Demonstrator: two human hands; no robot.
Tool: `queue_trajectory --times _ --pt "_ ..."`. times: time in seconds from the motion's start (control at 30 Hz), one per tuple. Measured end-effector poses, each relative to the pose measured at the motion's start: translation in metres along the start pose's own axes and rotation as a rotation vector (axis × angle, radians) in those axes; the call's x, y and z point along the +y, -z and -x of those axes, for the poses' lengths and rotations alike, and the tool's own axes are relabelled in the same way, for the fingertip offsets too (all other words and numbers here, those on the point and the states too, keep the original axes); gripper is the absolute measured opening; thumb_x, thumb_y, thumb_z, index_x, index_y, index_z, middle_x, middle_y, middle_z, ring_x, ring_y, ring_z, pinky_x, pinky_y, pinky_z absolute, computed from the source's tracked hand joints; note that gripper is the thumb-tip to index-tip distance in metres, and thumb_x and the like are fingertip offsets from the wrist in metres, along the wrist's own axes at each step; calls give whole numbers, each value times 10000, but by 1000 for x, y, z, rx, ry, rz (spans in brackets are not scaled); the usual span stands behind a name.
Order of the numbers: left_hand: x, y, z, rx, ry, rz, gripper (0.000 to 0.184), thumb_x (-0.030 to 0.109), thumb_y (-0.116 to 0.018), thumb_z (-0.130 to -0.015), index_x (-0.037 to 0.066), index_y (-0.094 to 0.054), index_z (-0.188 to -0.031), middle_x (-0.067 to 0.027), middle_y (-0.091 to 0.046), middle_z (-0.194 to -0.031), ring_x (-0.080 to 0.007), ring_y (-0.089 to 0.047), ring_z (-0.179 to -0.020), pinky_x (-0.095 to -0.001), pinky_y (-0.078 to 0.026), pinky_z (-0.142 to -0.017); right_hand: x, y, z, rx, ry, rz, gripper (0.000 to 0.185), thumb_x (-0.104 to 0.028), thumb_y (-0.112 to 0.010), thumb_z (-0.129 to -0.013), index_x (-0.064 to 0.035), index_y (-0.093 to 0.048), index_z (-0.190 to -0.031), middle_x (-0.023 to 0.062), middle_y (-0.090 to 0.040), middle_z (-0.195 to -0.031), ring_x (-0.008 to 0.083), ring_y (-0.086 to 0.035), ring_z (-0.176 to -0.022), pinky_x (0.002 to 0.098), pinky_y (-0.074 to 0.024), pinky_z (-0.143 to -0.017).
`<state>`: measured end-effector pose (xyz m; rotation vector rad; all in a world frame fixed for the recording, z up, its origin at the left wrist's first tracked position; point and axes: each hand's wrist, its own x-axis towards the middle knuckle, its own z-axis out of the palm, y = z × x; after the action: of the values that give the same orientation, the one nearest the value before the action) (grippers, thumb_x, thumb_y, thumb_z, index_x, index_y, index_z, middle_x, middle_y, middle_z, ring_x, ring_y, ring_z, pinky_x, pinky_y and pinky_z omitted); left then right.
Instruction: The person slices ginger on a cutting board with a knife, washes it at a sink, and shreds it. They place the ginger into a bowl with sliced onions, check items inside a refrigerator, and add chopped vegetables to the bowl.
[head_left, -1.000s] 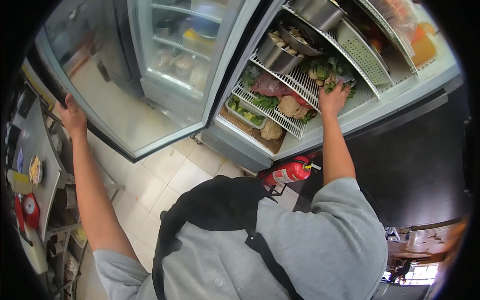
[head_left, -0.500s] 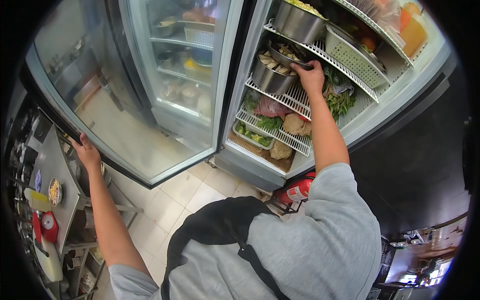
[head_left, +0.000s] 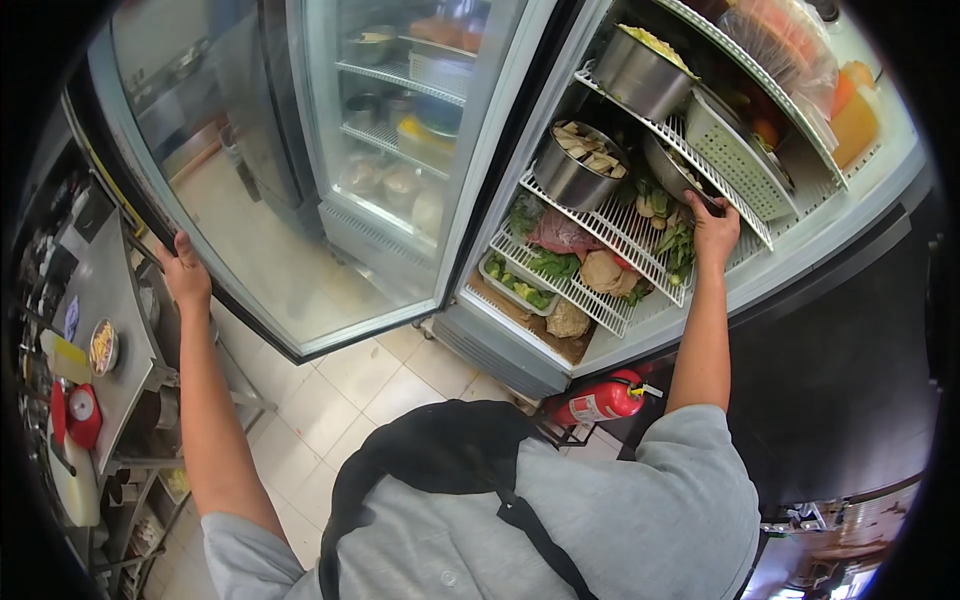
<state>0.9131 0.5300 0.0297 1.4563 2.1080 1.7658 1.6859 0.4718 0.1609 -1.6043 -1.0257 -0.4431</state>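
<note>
At the left, my left hand (head_left: pixel 186 280) grips the edge of the fridge's glass door (head_left: pixel 270 290), which is swung open. My right hand (head_left: pixel 714 232) reaches inside and holds the rim of a metal bowl (head_left: pixel 664 168); the bowl is tilted, partly behind a shelf edge, and I cannot make out its contents. Left of it, a steel pot (head_left: pixel 580 178) of pale sliced pieces stands on the same wire shelf (head_left: pixel 618 232). Leafy greens (head_left: pixel 680 250) lie just below my right hand.
Above are another steel pot (head_left: pixel 640 75) and a pale perforated basket (head_left: pixel 735 150). Lower down sit a tray of green vegetables (head_left: pixel 520 285) and wrapped items. A red fire extinguisher (head_left: pixel 605 398) stands by the fridge. A steel counter (head_left: pixel 125 290) with a red scale (head_left: pixel 84 412) is at left.
My right hand has moved the metal bowl to the right, away from the pot of slices, which now shows fully. My left hand stays on the door edge.
</note>
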Motion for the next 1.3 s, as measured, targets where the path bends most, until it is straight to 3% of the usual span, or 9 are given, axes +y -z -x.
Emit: queue_trajectory --times 0.4,0.57,0.67,0.77,0.83,0.93,1.17,1.23,1.3 --pt "-39 -11 -13 48 -28 -19 1086 779 -383 -905 -100 -199 -1515 -312 -387 -1501 -393 -388 -1405 -399 -314 -1126 -54 -80 34 -219 -53 -8 602 -424 -910 -634 -32 -598 -967 185 -700 -916 335 -679 -868 399 -515 -808" --pt "-24 -3 -4 41 -29 19 1059 768 -382 -915 -82 -204 -1521 -297 -386 -1509 -391 -387 -1407 -399 -319 -1122 -57 -81 38 -220 -62 -59 822 -399 -899 -649 -38 -554 -1302 230 -678 -1160 353 -668 -1062 399 -503 -927" --pt "-20 0 1 -8 -39 52 1030 746 -387 -930 -89 -219 -1511 -298 -400 -1497 -392 -395 -1399 -396 -314 -1127 -61 -73 59 -213 23 -42 1066 -350 -844 -732 -31 -237 -1549 352 -253 -1548 433 -270 -1463 430 -300 -1161" --pt "-20 0 7 54 7 -59 980 707 -405 -951 -95 -251 -1492 -308 -425 -1467 -407 -420 -1371 -400 -322 -1120 -67 -80 115 -176 -30 -121 1066 -339 -812 -773 -20 -169 -1561 365 -25 -1592 474 -77 -1499 449 -205 -1204" --pt "-16 4 6 8 -58 6 987 712 -394 -948 -106 -253 -1484 -335 -409 -1464 -445 -403 -1373 -426 -327 -1119 -50 -100 171 -311 79 -65 1037 -335 -790 -802 -9 -161 -1560 338 89 -1601 472 -33 -1502 445 -184 -1213" --pt "-16 7 8 -82 -43 53 991 707 -393 -950 -122 -249 -1474 -362 -398 -1458 -468 -393 -1374 -441 -333 -1117 -76 -91 263 -982 -39 56 996 -333 -752 -831 -34 -152 -1567 340 154 -1584 499 -325 -1408 443 -344 -1152" --pt "12 58 35 -339 -30 103 696 430 -531 -1008 -104 -375 -1425 -324 -510 -1370 -434 -493 -1289 -405 -322 -1144 -154 -55 425 -1738 73 353 1005 -346 -765 -808 -65 -171 -1570 345 151 -1579 483 -437 -1339 429 -378 -1137" --pt "23 85 52 -366 -53 145 724 444 -594 -955 -86 -396 -1407 -330 -483 -1382 -440 -480 -1291 -445 -337 -1130 -150 -56 472 -1645 183 301 981 -375 -787 -781 -16 -269 -1533 368 -2 -1585 454 -214 -1472 460 -267 -1198" --pt "36 118 72 -409 -51 180 756 458 -657 -902 -68 -416 -1389 -336 -457 -1395 -446 -467 -1294 -485 -352 -1117 -155 -77 499 -1740 340 297 1004 -395 -810 -755 59 -304 -1494 341 -272 -1543 439 -213 -1477 459 -230 -1213"
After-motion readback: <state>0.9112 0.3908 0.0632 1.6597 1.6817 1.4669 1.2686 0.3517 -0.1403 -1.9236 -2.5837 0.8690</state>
